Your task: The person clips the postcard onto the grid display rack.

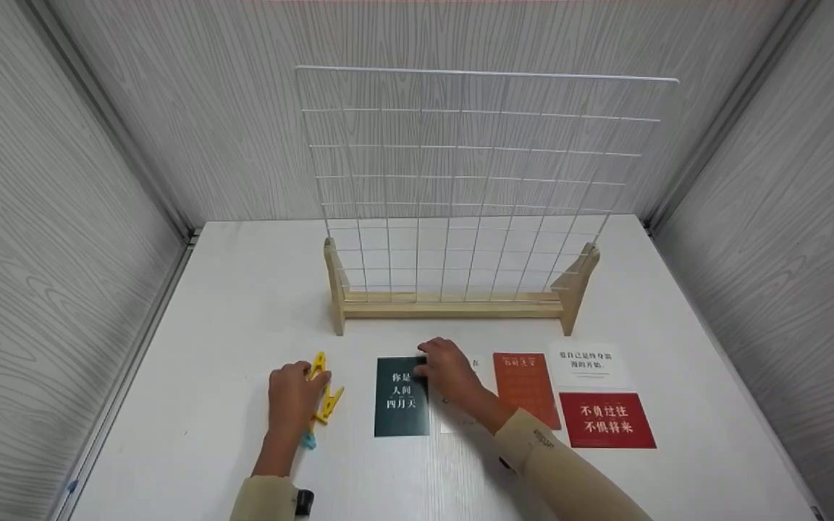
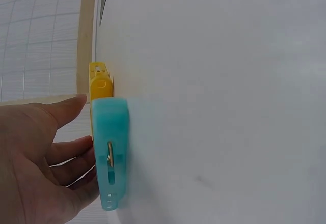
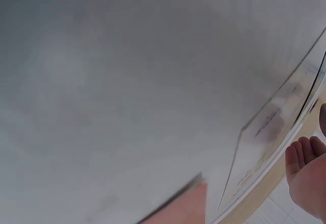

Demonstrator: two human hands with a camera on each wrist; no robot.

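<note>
My left hand (image 1: pixel 294 391) is at a yellow clothespin (image 1: pixel 318 364); its thumb and fingers stand apart beside it. Nearer to me lie a second yellow clothespin (image 1: pixel 329 405) and a light-blue clothespin (image 1: pixel 308 440). In the left wrist view the blue clothespin (image 2: pixel 111 152) partly covers a yellow one (image 2: pixel 101 81) and the fingertips. My right hand (image 1: pixel 453 373) reaches over a white card (image 1: pixel 453 423), its loosely extended fingers at the upper right edge of a dark green card (image 1: pixel 392 420). In the right wrist view the hand (image 3: pixel 308 173) shows only at the edge.
A white wire grid (image 1: pixel 460 148) stands upright in a wooden base (image 1: pixel 453 312) behind the cards. To the right lie an orange-red card (image 1: pixel 522 391), a white card (image 1: pixel 583 365) and a dark red card (image 1: pixel 609 420). Grey wood-grain panels (image 1: pixel 40 260) enclose the white table (image 1: pixel 243 289).
</note>
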